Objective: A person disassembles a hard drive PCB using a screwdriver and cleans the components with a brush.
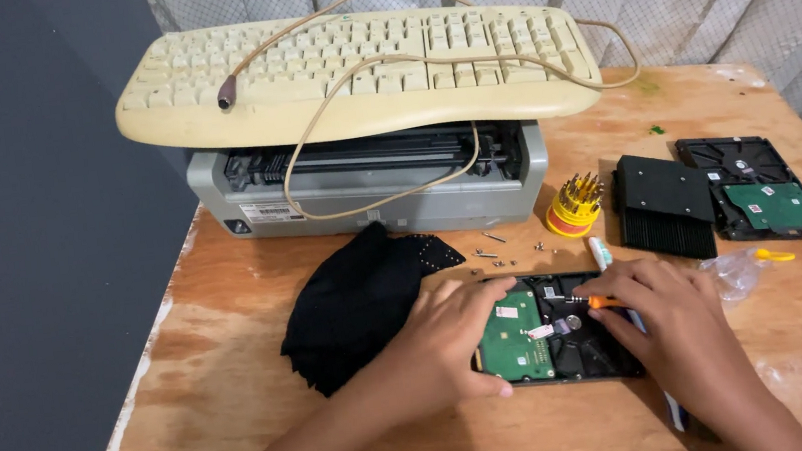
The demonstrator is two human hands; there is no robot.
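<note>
A hard drive (556, 331) is laid flat on the wooden table (239, 395), near the front edge, underside up. It is held between both hands. Its left edge is pressed by the left hand (450, 346), fingers spread over the casing and the green circuit board (515, 338). The right side is covered by the right hand (669, 321), which is closed around a small orange-handled screwdriver (603, 302), tip pointed at the drive's middle. The casing is black, the circuit board green and partly lifted or shifted; which cannot be told. A black cloth (359, 301) is seen just left of the drive, touching the left hand. Loose screws (489, 251) are scattered just behind it. A yellow bit holder (575, 204) is placed further back, beside a black finned block (663, 206). A second hard drive (757, 190) is set well right. A grey printer (371, 184) is at the rear, with a beige keyboard (353, 70) stacked on top.
</note>
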